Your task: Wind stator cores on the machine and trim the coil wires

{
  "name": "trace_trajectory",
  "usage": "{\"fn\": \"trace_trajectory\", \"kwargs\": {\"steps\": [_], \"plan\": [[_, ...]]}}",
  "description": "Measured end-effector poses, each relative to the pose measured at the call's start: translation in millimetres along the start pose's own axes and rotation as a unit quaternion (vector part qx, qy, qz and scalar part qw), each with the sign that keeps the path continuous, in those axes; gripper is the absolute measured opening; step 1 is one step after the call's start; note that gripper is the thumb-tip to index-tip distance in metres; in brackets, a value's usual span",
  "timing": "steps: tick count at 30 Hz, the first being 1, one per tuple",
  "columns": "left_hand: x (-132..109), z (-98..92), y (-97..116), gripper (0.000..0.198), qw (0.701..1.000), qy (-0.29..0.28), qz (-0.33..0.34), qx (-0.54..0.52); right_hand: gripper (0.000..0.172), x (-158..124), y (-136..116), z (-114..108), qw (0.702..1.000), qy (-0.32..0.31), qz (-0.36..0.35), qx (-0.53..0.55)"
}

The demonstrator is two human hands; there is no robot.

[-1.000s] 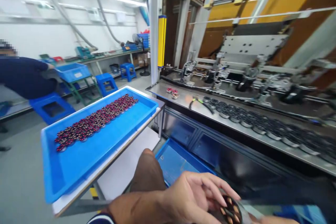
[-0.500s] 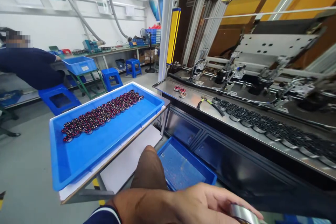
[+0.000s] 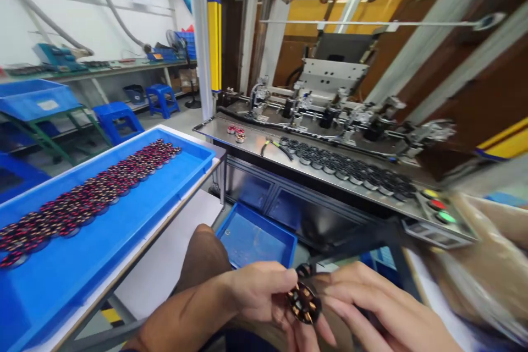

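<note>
The metal tabletop [image 3: 252, 143] on the right carries a few red and coppery coils [image 3: 236, 131] near its left end, then a pair of pliers [image 3: 267, 144] and a long band of black round parts [image 3: 346, 166], while the left tabletop [image 3: 220, 155] bears a large blue tray [image 3: 127, 225].

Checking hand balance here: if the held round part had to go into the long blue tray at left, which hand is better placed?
Likely the left. The left hand grips the round part and is nearer the long blue tray; the right hand lies farther from it.
</note>
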State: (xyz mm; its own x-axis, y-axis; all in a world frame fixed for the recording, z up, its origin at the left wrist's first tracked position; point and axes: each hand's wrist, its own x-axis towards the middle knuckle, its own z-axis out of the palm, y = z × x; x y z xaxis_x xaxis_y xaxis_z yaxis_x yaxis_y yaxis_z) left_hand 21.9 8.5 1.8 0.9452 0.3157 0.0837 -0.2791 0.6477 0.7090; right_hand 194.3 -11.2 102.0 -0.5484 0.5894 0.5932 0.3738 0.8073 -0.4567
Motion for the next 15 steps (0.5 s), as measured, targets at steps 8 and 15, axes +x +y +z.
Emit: {"fn": "trace_trajectory", "kwargs": {"steps": [8,15], "plan": [[-2.4,18.8,7.0,0.040,0.918,0.211,0.336,-0.006,0.023,-4.7,-7.2,6.9,0.987,0.078,0.142,0.008],[-0.3,-0.3,8.1,0.074,0.997,0.069,-0.012,-0.037,0.021,-5.2,-2.1,4.2,0.989,0.047,0.103,0.091]]}}
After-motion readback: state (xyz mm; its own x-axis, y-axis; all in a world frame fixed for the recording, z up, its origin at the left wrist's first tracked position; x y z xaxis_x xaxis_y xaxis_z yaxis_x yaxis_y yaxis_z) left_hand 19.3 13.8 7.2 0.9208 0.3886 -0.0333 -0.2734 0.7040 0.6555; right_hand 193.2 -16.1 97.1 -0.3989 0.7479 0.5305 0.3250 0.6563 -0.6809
